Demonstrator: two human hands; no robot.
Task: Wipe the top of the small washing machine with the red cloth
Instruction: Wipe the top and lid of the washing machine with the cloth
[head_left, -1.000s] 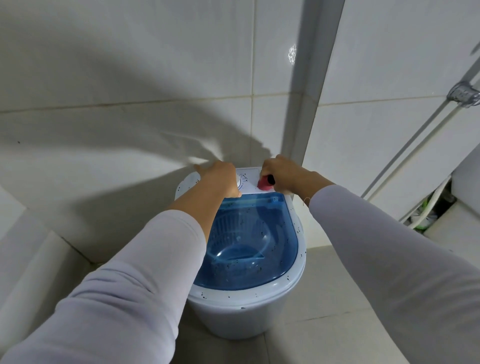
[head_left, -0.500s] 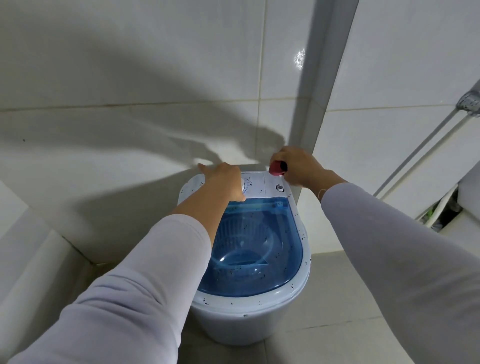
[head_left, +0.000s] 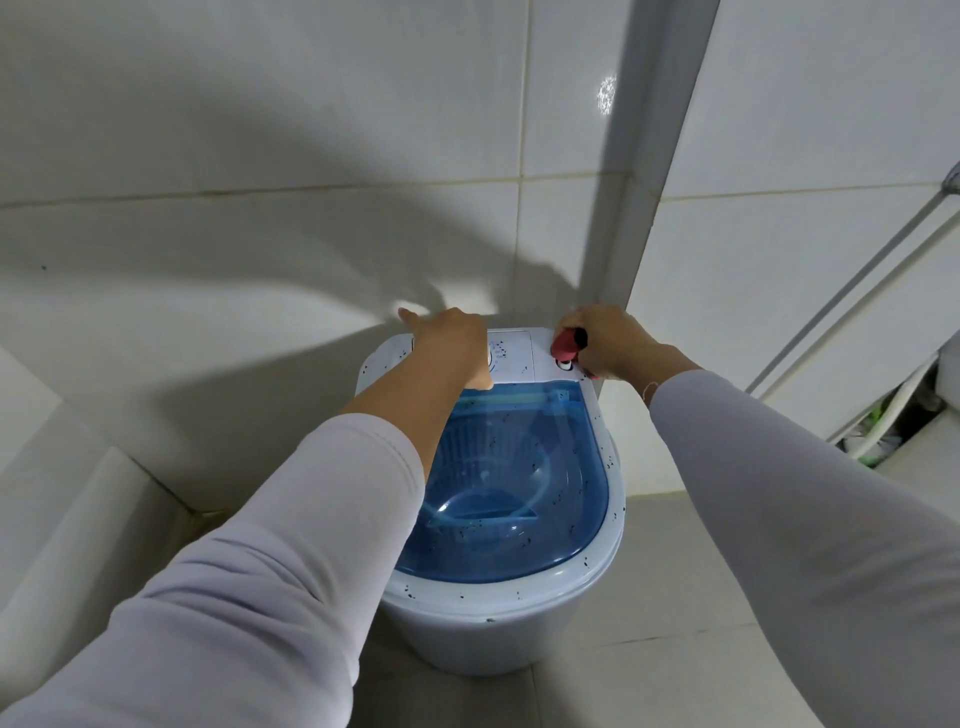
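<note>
Small white plastic washing machine (head_left: 498, 618) on the floor, translucent blue domed lid (head_left: 511, 483) nearest, dark specks all over lid and rim. Beyond it, left hand (head_left: 457, 345) rests flat on the white control panel (head_left: 511, 353), fingers loosely spread, gripping nothing. Right hand (head_left: 608, 340) at far right corner, fingers closed around bunched red cloth (head_left: 567, 344). Risks: a tight wad probably skips specks; rubbing may nudge the controls.

Right hand (head_left: 608, 338): grips bunched red cloth (head_left: 567, 344) on the far-right control panel corner.
Left hand (head_left: 457, 345): rests on washing machine (head_left: 519, 613) top.
Lid (head_left: 519, 499): blue, closed, speckled.
</note>
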